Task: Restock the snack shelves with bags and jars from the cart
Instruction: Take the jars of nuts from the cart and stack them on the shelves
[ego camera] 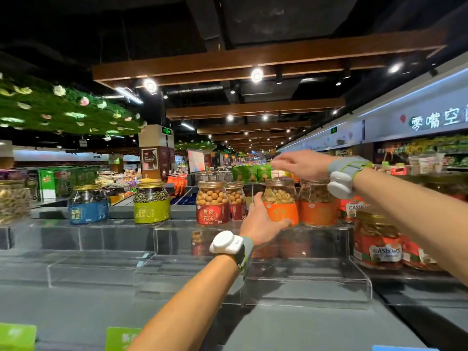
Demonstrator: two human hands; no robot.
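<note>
Clear steps [304,272] bear orange jar [279,196], seemingly holding peanuts.

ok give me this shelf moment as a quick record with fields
left hand: grips the orange-label jar on the top step of the clear riser
right hand: hovers over that jar's lid, fingers loose, blurred
right of it: second orange-label jar
same row, leftward: red-label jars, green-label jar, blue-label jar
lower right: cashew jars
</note>
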